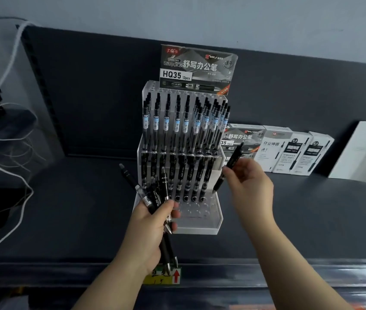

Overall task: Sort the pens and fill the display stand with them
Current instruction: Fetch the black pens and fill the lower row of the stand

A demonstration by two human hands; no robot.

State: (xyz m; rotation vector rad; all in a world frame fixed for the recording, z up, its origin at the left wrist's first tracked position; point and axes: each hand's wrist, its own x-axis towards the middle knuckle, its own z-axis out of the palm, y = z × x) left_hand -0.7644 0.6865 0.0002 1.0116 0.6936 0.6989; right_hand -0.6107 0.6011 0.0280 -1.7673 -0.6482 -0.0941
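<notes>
Left hand (153, 222) grips a bunch of black pens (165, 186), tips pointing near. Right hand (248, 177) pinches one black pen (233, 156), tilted, tip near-left, just right of the clear display stand (200, 228). Its card (197, 68) reads "HQ35 12pcs".

A dark grey shelf (65, 209) runs under a dark back panel (99, 97), with a pale wall (177, 14) above. White cables (18, 36) hang at left; white boxes (289, 153) stand at right. A label (161, 276) marks the shelf edge.
</notes>
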